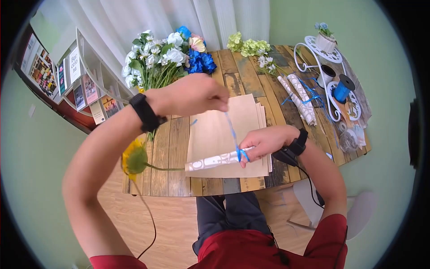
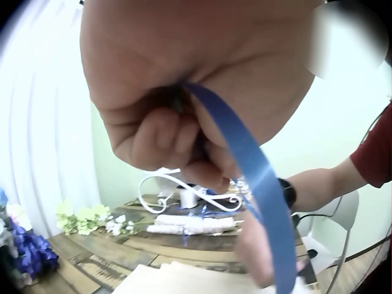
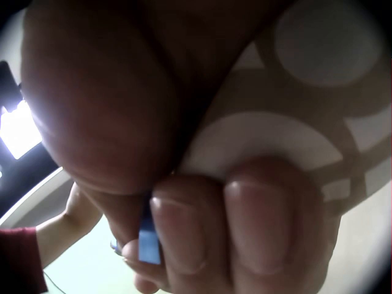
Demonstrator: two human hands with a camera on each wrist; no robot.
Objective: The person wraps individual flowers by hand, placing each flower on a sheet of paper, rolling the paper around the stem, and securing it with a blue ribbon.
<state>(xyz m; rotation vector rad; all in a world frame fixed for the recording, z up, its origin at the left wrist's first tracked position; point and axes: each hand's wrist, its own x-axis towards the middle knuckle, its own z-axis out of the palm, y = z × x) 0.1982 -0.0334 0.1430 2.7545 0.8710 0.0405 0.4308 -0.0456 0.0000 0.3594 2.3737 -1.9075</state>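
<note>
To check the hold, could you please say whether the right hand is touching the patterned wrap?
Touching: the right wrist view shows the right hand with fingers curled against the patterned wrap.

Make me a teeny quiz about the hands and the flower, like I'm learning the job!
1. True or false: the left hand grips a ribbon.
2. Pick one: what colour is the ribbon looped round the patterned paper roll by the right hand? A) red B) blue C) white
3. Name it: which flower's stem goes into the end of that roll?

Key: 1. True. 2. B. 3. The yellow sunflower.
</note>
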